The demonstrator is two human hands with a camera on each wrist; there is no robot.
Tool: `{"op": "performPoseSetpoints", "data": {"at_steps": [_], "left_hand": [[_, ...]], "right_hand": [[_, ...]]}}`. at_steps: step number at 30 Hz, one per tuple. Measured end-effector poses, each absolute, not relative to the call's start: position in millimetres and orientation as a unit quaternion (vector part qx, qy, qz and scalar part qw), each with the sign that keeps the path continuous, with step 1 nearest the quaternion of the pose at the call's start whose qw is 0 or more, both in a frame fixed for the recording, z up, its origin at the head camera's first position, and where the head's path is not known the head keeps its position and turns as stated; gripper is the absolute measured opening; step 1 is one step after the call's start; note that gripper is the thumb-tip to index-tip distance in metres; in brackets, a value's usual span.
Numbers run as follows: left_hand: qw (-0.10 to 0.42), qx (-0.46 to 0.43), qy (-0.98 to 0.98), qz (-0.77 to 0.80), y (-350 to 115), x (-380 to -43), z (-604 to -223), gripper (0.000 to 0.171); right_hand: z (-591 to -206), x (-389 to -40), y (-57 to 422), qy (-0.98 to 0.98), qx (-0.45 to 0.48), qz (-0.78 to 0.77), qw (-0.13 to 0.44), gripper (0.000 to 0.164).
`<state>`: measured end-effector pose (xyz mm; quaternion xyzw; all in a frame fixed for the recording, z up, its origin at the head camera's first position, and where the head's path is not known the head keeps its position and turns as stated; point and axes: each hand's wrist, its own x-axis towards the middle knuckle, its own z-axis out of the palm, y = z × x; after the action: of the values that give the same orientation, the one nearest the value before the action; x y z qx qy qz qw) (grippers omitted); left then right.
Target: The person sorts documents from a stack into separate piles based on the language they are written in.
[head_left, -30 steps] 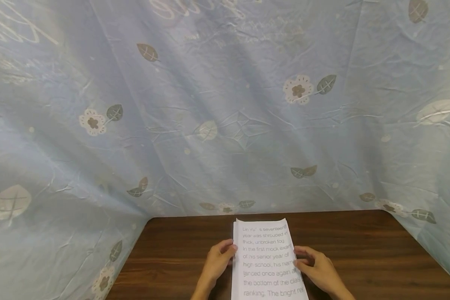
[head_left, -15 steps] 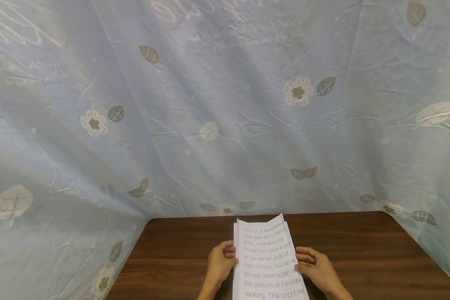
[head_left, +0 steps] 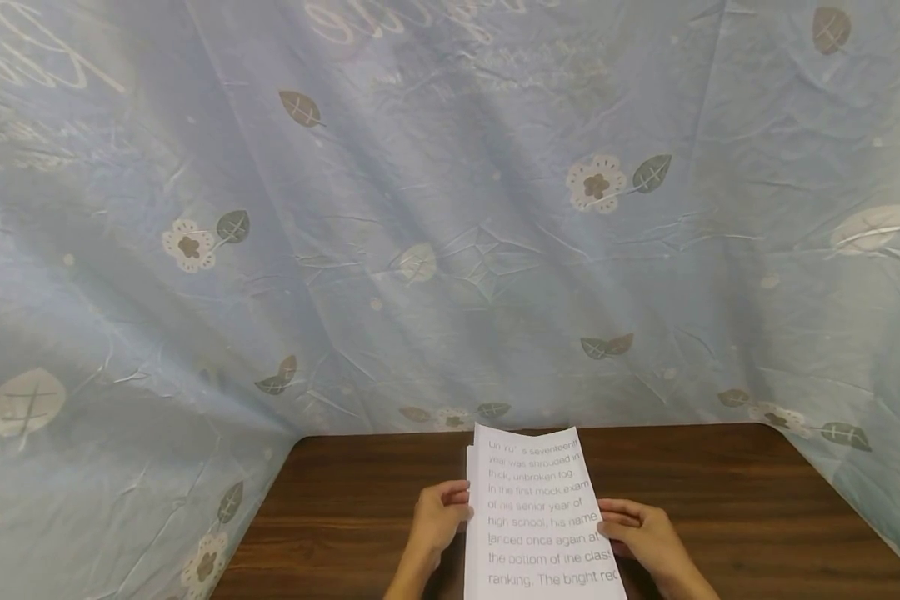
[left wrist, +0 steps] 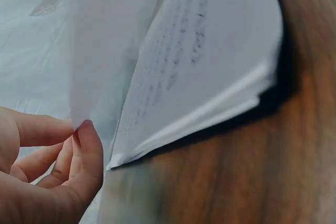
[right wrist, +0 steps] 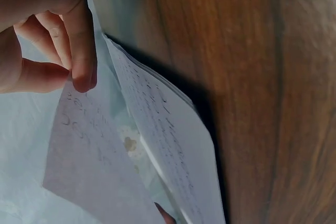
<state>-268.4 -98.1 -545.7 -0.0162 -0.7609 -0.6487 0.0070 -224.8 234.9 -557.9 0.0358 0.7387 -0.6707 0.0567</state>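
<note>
Between my two hands is a white sheet of paper [head_left: 536,517] printed with large lines of text. My left hand [head_left: 437,521] pinches its left edge between thumb and forefinger. On the opposite edge my right hand [head_left: 648,537] grips it the same way. Both wrist views show this sheet raised clear of a stack of printed paper [left wrist: 226,51], with a gap between them. The stack lies on the table, its lower corners a little curled, and the raised sheet hides most of it in the head view.
A dark brown wood-grain table [head_left: 345,508] stretches out to both sides of the paper. Behind it and at the sides hangs a pale blue cloth [head_left: 450,333] with leaf and flower prints, meeting the table's back edge.
The top sheet has come up off the stack and moved slightly right, its far corners now higher. Both hands have closed on its edges, the right one shifting a little outward.
</note>
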Motion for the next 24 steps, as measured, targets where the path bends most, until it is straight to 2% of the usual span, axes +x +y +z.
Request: {"op": "performPoseSetpoints", "data": {"at_steps": [11, 24], "left_hand": [[-0.027, 0.003, -0.744, -0.668, -91, -269, -540, 0.041], [-0.035, -0.014, -0.731, -0.682, -67, -270, -534, 0.043]], "right_hand": [[-556, -223, 255, 0.71, 0.055, -0.695, 0.095, 0.052], [-552, -216, 282, 0.713, 0.045, -0.692, 0.103, 0.054]]}}
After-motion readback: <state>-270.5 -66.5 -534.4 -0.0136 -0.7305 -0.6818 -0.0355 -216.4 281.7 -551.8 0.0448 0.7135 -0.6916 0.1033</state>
